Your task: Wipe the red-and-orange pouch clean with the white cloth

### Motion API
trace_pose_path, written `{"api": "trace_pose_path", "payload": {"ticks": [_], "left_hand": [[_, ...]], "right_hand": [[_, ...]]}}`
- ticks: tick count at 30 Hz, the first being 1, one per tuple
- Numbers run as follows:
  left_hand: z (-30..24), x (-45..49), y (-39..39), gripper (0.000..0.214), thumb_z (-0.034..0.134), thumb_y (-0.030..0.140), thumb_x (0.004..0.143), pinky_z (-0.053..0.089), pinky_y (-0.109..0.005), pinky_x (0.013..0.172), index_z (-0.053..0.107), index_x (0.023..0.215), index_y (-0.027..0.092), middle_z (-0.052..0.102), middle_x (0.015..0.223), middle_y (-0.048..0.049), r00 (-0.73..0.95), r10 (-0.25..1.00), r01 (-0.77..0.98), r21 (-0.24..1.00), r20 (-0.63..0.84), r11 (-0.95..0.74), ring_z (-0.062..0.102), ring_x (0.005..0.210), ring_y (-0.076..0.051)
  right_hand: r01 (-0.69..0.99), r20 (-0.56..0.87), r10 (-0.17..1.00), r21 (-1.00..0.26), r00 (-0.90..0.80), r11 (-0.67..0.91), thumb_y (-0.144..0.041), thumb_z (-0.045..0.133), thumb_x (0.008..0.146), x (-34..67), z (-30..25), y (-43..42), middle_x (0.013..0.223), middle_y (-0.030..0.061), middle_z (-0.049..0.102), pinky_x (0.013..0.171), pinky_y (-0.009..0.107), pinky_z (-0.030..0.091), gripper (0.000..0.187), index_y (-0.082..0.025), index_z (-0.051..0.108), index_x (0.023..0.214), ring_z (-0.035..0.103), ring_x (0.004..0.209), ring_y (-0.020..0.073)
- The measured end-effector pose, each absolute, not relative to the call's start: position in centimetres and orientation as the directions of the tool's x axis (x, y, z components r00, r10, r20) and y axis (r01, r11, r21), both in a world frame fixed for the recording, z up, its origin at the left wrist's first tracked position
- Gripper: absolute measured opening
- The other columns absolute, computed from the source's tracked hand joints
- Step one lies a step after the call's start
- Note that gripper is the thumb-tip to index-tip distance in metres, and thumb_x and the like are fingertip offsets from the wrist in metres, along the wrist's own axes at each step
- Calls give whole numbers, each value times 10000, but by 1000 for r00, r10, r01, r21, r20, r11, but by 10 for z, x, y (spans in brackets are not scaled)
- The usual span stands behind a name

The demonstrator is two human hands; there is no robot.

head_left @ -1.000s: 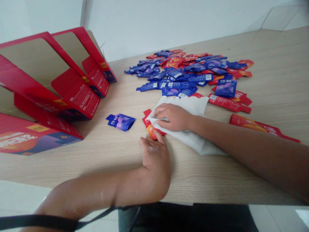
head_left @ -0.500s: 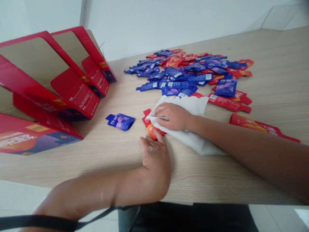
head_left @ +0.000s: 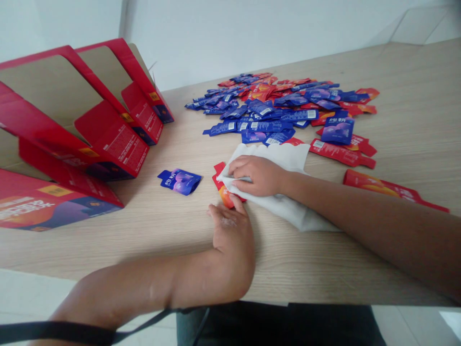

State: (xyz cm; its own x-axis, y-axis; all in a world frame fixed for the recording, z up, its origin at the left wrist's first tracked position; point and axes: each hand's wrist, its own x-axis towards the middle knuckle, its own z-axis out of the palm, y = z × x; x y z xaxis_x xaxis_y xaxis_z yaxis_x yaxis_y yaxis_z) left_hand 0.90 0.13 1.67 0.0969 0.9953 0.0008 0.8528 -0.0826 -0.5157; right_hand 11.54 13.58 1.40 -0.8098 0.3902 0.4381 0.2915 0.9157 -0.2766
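My right hand is closed on a white cloth, bunched at its left end. It presses the cloth onto a small red-and-orange pouch lying on the table, so part of the pouch is covered. At the pouch's near edge, my left hand holds it against the table with the fingertips, wrist bent; some of its fingers are hidden. A blue-purple pouch lies alone to the left of both hands.
Open red cartons stand in a row at left. Beyond the cloth is a heap of blue and red pouches. A red pouch lies beyond my right forearm. The wooden table meets a white wall at the back.
My right hand has slid slightly left and nearer with the cloth, over the red pouch. My left hand has stayed in place.
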Motion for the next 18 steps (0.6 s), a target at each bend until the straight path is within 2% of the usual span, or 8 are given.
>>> {"api": "trace_pose_path", "payload": {"ticks": [5, 9, 13, 18], "left_hand": [[16, 9, 1, 523, 265, -16, 828, 472, -423, 919, 442, 1320, -24, 713, 870, -216, 110, 994, 796, -598, -10, -94, 692, 875, -238], [18, 9, 1, 530, 263, -17, 821, 494, -388, 870, 468, 1309, 8, 720, 838, -174, 119, 992, 757, -643, -39, -116, 692, 822, -213], [19, 9, 1, 515, 280, -10, 823, 493, -377, 862, 495, 1289, 32, 717, 800, -144, 125, 992, 753, -649, -18, -107, 685, 791, -196], [19, 9, 1, 529, 265, -20, 826, 490, -394, 872, 462, 1316, 11, 717, 829, -172, 115, 993, 780, -617, -24, -106, 691, 818, -213]], "right_hand": [[316, 427, 402, -260, -810, 913, -229, 503, 863, 115, 14, 136, 980, 112, 674, 873, 376, 438, 221, -136, 673, 756, 584, 937, 213], [400, 417, 482, -272, -771, 875, -247, 489, 872, 116, 14, 137, 957, 107, 683, 858, 362, 436, 244, -133, 688, 787, 585, 926, 211], [425, 417, 512, -288, -751, 858, -256, 488, 870, 116, 13, 138, 936, 109, 689, 846, 355, 434, 253, -132, 695, 791, 587, 907, 211], [406, 414, 492, -283, -766, 869, -252, 490, 871, 115, 13, 138, 940, 108, 686, 853, 348, 436, 246, -128, 692, 805, 589, 909, 206]]}}
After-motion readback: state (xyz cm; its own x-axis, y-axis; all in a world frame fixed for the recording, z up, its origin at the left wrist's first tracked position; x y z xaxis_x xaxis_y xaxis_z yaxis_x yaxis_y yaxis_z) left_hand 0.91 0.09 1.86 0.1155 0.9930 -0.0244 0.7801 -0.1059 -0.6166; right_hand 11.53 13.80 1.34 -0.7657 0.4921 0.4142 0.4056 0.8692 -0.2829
